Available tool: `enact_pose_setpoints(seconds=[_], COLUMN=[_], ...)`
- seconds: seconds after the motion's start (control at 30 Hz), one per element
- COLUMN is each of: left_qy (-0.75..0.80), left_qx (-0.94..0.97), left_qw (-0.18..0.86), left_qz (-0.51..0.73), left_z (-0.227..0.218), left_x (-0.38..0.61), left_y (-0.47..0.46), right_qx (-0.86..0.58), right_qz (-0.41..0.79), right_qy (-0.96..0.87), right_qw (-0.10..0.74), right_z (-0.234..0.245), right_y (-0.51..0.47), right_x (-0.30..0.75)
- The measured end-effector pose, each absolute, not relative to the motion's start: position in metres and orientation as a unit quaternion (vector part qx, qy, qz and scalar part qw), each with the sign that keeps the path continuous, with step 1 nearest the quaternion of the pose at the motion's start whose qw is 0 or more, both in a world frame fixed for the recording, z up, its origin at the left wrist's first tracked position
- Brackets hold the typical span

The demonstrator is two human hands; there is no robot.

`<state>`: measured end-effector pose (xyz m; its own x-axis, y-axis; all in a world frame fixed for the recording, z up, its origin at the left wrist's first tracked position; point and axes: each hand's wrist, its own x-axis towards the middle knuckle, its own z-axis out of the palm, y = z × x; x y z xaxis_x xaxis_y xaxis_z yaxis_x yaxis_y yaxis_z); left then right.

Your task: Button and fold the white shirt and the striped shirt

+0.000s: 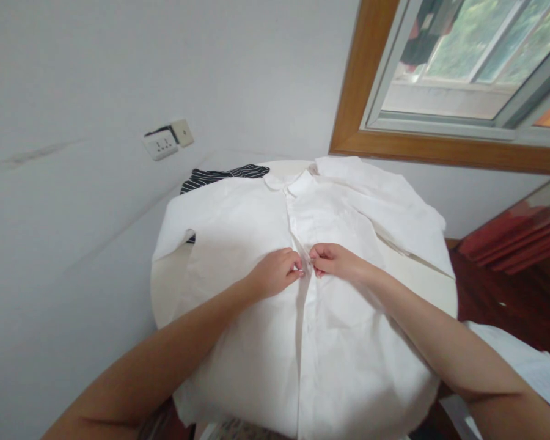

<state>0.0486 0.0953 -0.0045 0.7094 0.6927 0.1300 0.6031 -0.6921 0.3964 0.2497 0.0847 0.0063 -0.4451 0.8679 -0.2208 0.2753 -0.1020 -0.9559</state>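
A white collared shirt (242,226) lies face up with its sleeves spread, its collar toward the wall and its hem hanging over the near side. Halfway down the front opening, my left hand (282,272) pinches the edge of one front panel. Just across the gap, my right hand (332,260) grips the edge of the other panel between thumb and fingers. Between the hands the two edges stand slightly lifted and apart. The collar is closed at the neck. Any button at my fingertips is too small to make out.
The shirt rests on a round, cream-coloured table (433,284). Black-and-white striped cloth (227,175) lies under its far left part. Behind are a wall with a socket (160,145) and a wood-framed window (444,150). White fabric (525,360) is at lower right, near a red curtain (527,226).
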Motion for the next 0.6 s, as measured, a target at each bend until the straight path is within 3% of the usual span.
enact_pose_setpoints(seconds=[0.17, 0.27, 0.4, 0.6], left_qy=[0.373, 0.393, 0.438, 0.454], left_qx=[0.912, 0.899, 0.836, 0.702], left_qw=[0.123, 0.151, 0.312, 0.541], left_qz=[0.118, 0.124, 0.112, 0.091], left_z=[-0.002, 0.001, 0.006, 0.008], left_x=[0.050, 0.050, 0.048, 0.046], left_y=[0.089, 0.087, 0.089, 0.099], right_qx=[-0.451, -0.447, -0.443, -0.427], right_qz=[0.563, 0.524, 0.479, 0.483], right_qy=[-0.641, -0.665, -0.686, -0.723], right_qw=[0.263, 0.288, 0.321, 0.248], right_z=[0.010, 0.020, 0.026, 0.000], right_y=[0.084, 0.083, 0.082, 0.077], right_x=[0.253, 0.257, 0.259, 0.245])
